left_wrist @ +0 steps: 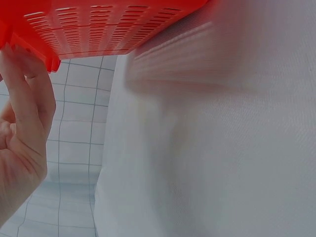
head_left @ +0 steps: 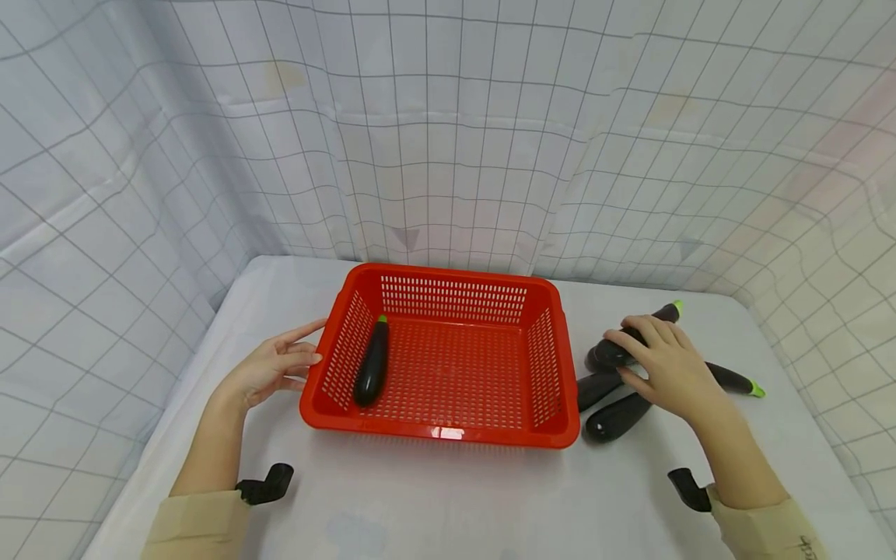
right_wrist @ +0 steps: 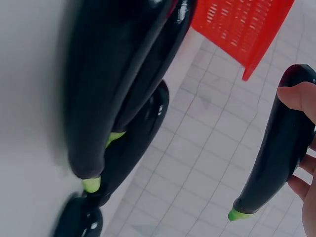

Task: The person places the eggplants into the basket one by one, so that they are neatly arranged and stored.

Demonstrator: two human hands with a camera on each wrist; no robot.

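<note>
My right hand (head_left: 665, 365) grips an eggplant (right_wrist: 276, 148), thumb on one side and fingers on the other. In the right wrist view it is apart from the other eggplants (right_wrist: 118, 84), its green stem end pointing down. Below that hand, several dark eggplants (head_left: 619, 418) lie together on the table, partly covered by it. My left hand (head_left: 269, 365) is at the left side of a red plastic basket (head_left: 434, 435), its extended fingers touching the rim. Inside the basket, one eggplant (head_left: 373, 365) lies along the left wall, green end away from me.
A white cloth covers the table (head_left: 420, 513). White sheets with a grid pattern (head_left: 455, 155) hang behind and at both sides. Another eggplant's green tip (head_left: 756, 389) points right, beyond the right wrist.
</note>
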